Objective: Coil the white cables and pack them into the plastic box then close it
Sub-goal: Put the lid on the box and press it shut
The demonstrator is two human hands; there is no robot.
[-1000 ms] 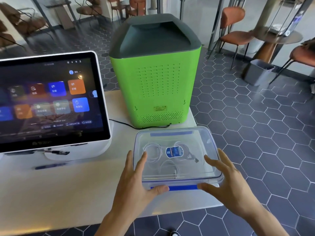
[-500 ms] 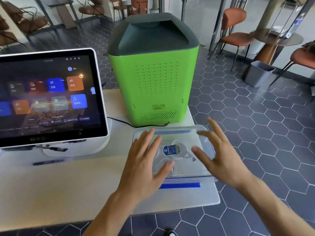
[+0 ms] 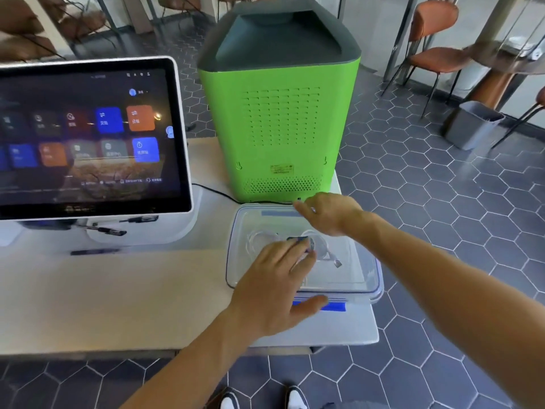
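Observation:
The clear plastic box (image 3: pixel 365 278) sits at the table's right front corner with its transparent lid on top. Coiled white cables (image 3: pixel 323 247) show faintly through the lid. My left hand (image 3: pixel 274 287) lies flat on the lid's near left part, fingers straight, thumb by the blue front clip (image 3: pixel 330 306). My right hand (image 3: pixel 327 214) reaches over the far edge of the lid, near its blue back clip (image 3: pixel 278 213); its fingers point left and curl down, and whether they grip the clip is hidden.
A tall green and grey appliance (image 3: pixel 280 113) stands right behind the box, its black cord (image 3: pixel 218 193) running left. A white touchscreen terminal (image 3: pixel 88 137) fills the table's left. The table edge (image 3: pixel 374 335) is close to the box's right side.
My left hand stayed on the lid and slid a little toward its front. My right hand moved from the lid's right side to the far back edge.

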